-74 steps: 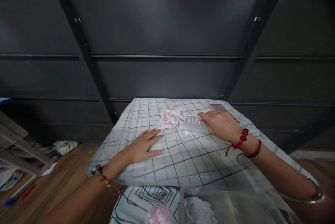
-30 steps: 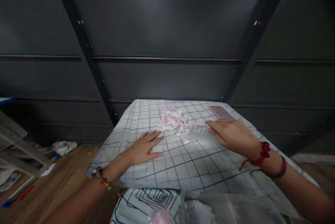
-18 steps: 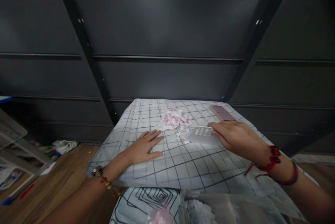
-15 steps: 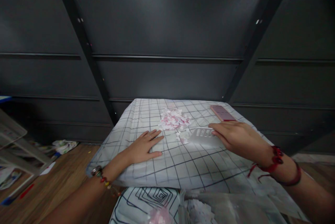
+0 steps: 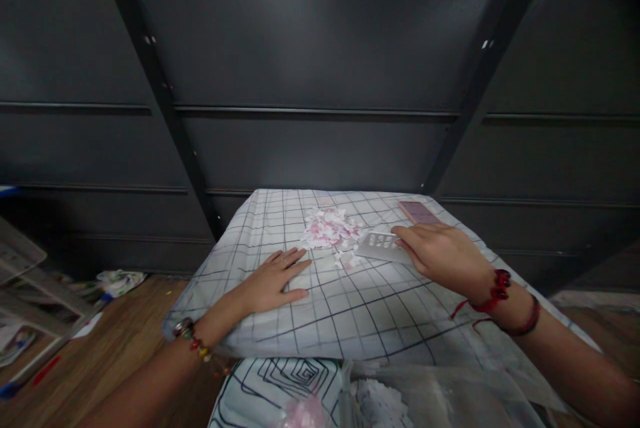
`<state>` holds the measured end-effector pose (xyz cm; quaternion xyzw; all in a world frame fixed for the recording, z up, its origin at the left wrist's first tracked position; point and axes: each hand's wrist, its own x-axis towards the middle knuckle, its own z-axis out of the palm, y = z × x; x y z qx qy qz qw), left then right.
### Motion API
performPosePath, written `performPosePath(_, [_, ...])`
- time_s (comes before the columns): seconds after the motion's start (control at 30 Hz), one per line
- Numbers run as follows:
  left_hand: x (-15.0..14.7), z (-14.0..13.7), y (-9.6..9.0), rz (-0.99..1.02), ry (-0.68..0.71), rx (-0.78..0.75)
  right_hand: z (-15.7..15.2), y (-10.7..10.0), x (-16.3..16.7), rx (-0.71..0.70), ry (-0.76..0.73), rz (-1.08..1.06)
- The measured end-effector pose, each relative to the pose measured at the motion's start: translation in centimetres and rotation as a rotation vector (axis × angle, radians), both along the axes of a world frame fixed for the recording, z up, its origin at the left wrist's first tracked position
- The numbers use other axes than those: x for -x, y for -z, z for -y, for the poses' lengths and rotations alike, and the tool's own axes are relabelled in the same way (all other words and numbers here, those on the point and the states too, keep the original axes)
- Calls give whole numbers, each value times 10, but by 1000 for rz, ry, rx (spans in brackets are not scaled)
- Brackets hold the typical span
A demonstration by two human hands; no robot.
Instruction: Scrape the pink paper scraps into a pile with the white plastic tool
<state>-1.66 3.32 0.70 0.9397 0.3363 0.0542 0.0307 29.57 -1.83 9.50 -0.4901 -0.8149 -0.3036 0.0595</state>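
Note:
My left hand [image 5: 275,280] lies flat on the checked cloth [image 5: 350,331], fingers spread and holding nothing. Just beyond its fingertips is a heap of white and pink paper scraps [image 5: 330,228]. A smaller cluster of scraps [image 5: 346,259] lies nearer me, right of those fingers. My right hand [image 5: 445,258] is closed on a white, flat slotted scraper [image 5: 383,248], whose exact kind is unclear. The scraper's left edge is beside the scraps; whether it touches them is hard to tell. Behind my right hand lies a pink phone [image 5: 419,212], partly covered by the hand.
A clear plastic box [image 5: 450,395] holding paper pieces [image 5: 380,405] stands at the near edge, beside a pink bundle [image 5: 305,411] on a patterned cloth [image 5: 265,388]. A dark panelled wall [image 5: 320,155] rises behind the table. A shelf [image 5: 35,288] stands on the left.
My right hand has moved the slotted scraper away from me and slightly left, toward the heap. More of the small scrap cluster shows in front of it. My left hand stays in place.

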Motion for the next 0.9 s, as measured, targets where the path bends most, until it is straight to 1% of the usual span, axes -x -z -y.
performPosePath(0.27, [0, 0, -1, -5, -3, 0, 4, 3, 8, 51, -64, -17])
performPosePath(0.57, [0, 0, -2, 5, 0, 4, 5, 1, 7, 52, -93, -32])
performPosePath(0.77, [2, -2, 2, 30, 7, 5, 3, 3, 5, 63, -38, -30])
performPosePath(0.9, [2, -2, 3, 26, 3, -2, 2, 5, 0, 24, -25, -28])
